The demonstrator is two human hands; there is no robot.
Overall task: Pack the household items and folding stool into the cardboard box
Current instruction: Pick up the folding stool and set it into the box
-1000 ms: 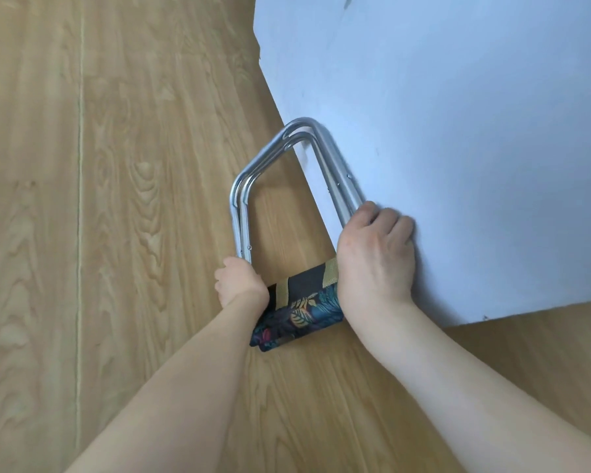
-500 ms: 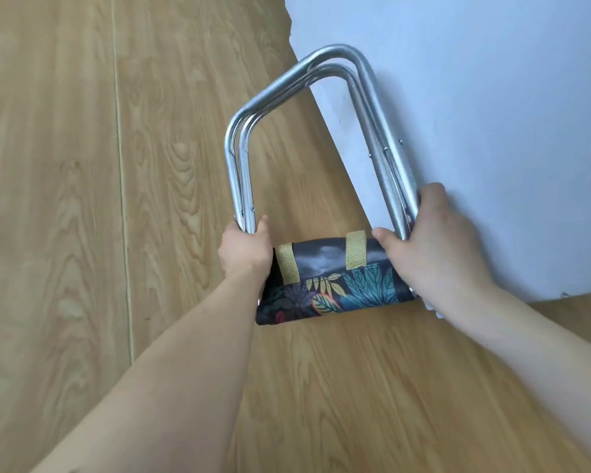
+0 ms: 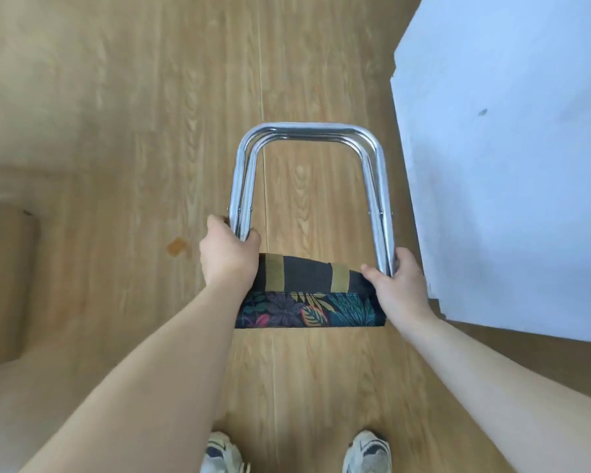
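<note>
I hold the folding stool (image 3: 307, 291) folded flat in front of me, above the wooden floor. Its chrome tube legs (image 3: 309, 131) point away from me and its dark seat fabric with a leaf print and tan straps hangs nearest me. My left hand (image 3: 227, 252) grips the left pair of tubes just above the fabric. My right hand (image 3: 398, 285) grips the right pair at the fabric's corner. A cardboard box (image 3: 7, 268) shows blurred at the left edge, its inside hard to make out.
A white wall or panel (image 3: 509, 165) fills the right side, close to the stool's right tubes. Wooden floor (image 3: 151, 131) spreads ahead and to the left. My two shoes (image 3: 297, 452) show at the bottom edge. A small tan scrap (image 3: 176, 246) lies on the floor.
The stool has come away from the white wall and been lifted, swinging from a tilted pose to straight ahead. My view has turned left, bringing the box and my shoes into sight.
</note>
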